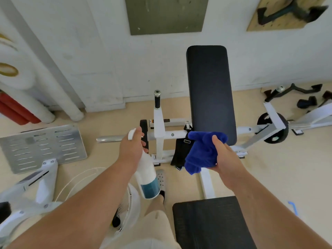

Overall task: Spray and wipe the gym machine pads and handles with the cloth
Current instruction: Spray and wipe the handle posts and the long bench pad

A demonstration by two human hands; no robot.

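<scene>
My left hand (132, 150) grips the neck of a white spray bottle (148, 177) with a teal band at its base, its nozzle pointing away from me. My right hand (226, 160) holds a bunched blue cloth (203, 151) just in front of the lower end of the black back pad (210, 92). The black seat pad (210, 221) lies below my right forearm. A black-gripped handle (157, 99) stands upright on the white frame left of the back pad, and another handle (274, 93) sits at the right.
A perforated metal footplate (43, 146) lies on the floor at left. A white fan (129, 209) stands near my leg. A weight plate (273, 128) hangs on the right arm of the machine. Loose black attachments (307, 101) lie far right by the wall.
</scene>
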